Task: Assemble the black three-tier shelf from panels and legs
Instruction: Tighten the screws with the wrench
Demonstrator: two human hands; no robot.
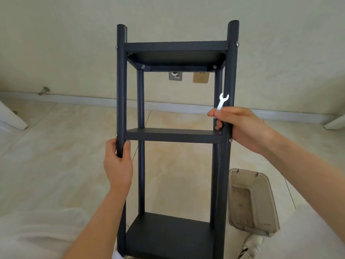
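Note:
The black three-tier shelf (173,135) stands upright in front of me, its three panels joined to round black legs by silver bolts. My left hand (117,161) grips the near left leg just below the middle panel. My right hand (240,126) is wrapped around the near right leg at the middle panel and also pinches a small silver wrench (222,101), which sticks up between thumb and fingers. The bottom panel (168,234) sits low near my lap.
A translucent plastic tray (252,202) lies on the tiled floor to the right of the shelf. A white shoe (252,243) shows below it. Behind the shelf are a wall with two socket plates (200,77) and a white baseboard.

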